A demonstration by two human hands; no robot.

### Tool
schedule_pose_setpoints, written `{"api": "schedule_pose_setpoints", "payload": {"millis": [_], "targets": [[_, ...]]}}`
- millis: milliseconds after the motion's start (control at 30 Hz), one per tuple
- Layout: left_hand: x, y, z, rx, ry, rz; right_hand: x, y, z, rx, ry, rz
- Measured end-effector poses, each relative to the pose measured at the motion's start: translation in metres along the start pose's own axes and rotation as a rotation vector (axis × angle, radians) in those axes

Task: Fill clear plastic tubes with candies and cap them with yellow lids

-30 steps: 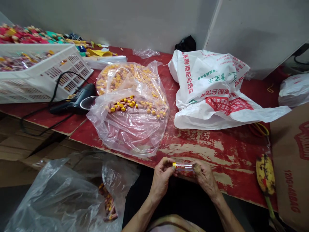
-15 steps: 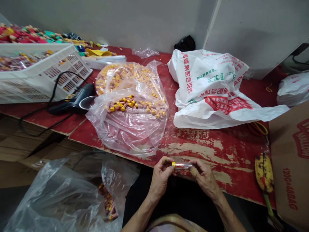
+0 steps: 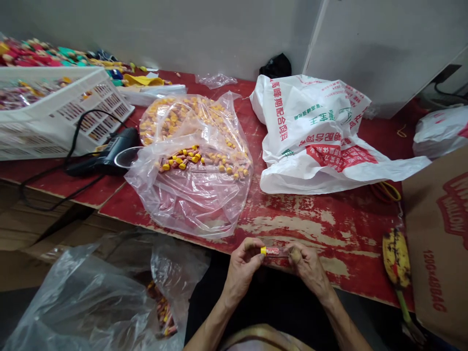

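A small tube with a yellow cap [image 3: 263,251] and a clear, red-printed body [image 3: 273,251] lies sideways between my two hands, just over the table's front edge. My left hand [image 3: 242,268] pinches it at the capped end with thumb and forefinger. At the clear end, the fingers of my right hand [image 3: 310,270] are closed and hide the tip. Farther off, an open clear plastic bag [image 3: 197,204] lies on the table, holding many similar yellow-capped pieces [image 3: 183,158].
On the red table [image 3: 292,219] are a white printed sack [image 3: 325,131], a white basket [image 3: 98,105] of small packets, and a black heat gun or dryer [image 3: 113,151] with its cord. A banana [image 3: 397,258] hangs beside a carton [image 3: 435,234]. A large clear bag [image 3: 91,292] sits below left.
My right fingers have curled in more around the tube's clear end. More red print shows beside the yellow cap. The view has shifted slightly, and the left hand keeps its pinch.
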State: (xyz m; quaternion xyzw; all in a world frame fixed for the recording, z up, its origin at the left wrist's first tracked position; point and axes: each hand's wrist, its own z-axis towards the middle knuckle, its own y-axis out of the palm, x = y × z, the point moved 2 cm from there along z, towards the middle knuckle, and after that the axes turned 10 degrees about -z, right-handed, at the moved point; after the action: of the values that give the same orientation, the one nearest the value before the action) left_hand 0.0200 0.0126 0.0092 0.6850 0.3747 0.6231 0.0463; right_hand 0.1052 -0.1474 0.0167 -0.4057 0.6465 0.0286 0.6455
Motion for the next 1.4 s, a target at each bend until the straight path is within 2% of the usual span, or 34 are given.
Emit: {"api": "schedule_pose_setpoints", "payload": {"millis": [133,233,333,433,600,767,867,1033,1233,1400], "targets": [[0.002,-0.001,0.0,-0.012,0.036,0.065,-0.001,0.0,-0.001,0.008,-0.017,0.031],[0.008,0.003,-0.001,-0.048,0.125,0.185,0.0,0.0,-0.001,0.014,0.005,-0.002],[0.014,0.007,-0.001,-0.067,0.187,0.255,0.001,0.0,-0.001,0.007,0.035,0.066],[0.017,0.008,-0.001,-0.039,0.162,0.232,-0.003,-0.002,-0.003,-0.012,0.017,0.109],[0.018,0.008,-0.002,-0.027,0.159,0.251,-0.003,-0.002,-0.001,0.001,-0.001,-0.011],[0.017,0.007,-0.002,-0.018,0.153,0.251,-0.005,-0.001,0.0,0.015,0.022,0.05],[0.016,0.007,-0.001,-0.006,0.132,0.231,-0.006,-0.001,0.001,-0.014,-0.003,0.003],[0.015,0.006,-0.001,0.011,0.105,0.218,-0.005,-0.001,0.001,0.016,0.002,-0.038],[0.011,0.003,0.0,0.027,0.062,0.155,-0.009,-0.002,0.0,-0.058,-0.044,-0.054],[0.011,0.002,-0.002,0.02,0.069,0.149,-0.006,0.001,0.0,-0.003,-0.017,-0.013]]}}
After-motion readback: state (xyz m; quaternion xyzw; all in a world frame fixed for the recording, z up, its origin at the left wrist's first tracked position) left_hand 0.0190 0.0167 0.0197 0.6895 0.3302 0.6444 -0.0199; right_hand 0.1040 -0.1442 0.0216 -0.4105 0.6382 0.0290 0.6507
